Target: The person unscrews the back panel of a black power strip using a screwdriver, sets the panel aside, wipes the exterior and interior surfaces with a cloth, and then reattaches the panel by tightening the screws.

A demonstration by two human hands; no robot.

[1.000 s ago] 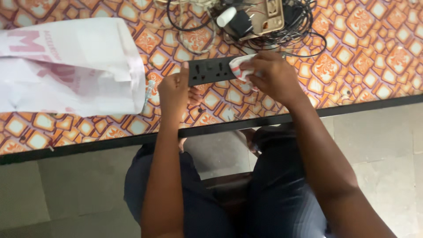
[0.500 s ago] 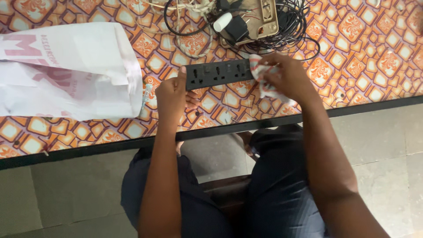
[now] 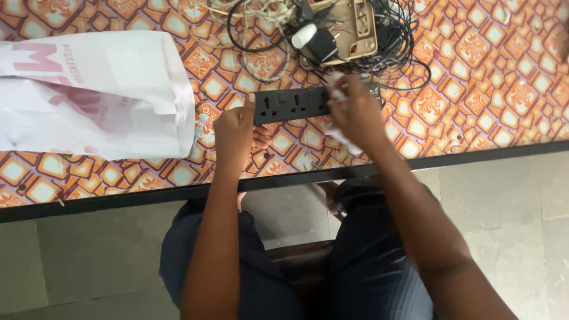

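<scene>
Our left hand (image 3: 234,127) clamped on left end of black power strip (image 3: 290,105); right hand (image 3: 355,112) pinching white cloth (image 3: 338,131) on strip's right end. Cable tangle (image 3: 385,35) just behind strip, white bag (image 3: 89,95) left of it.

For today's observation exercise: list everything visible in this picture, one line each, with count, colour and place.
Power strip: one, black, table centre, held at both ends.
Cloth: one, white, in the right hand against the strip.
Bag: one, white with pink print, table left.
Socket board: one, beige, top centre among cables.
Cables: a tangle, black and off-white, top centre.
Table: one, orange patterned cover.
Floor: grey tiles, below.
Left hand: grips the strip's left end.
Right hand: presses the cloth on the strip's right end.
</scene>
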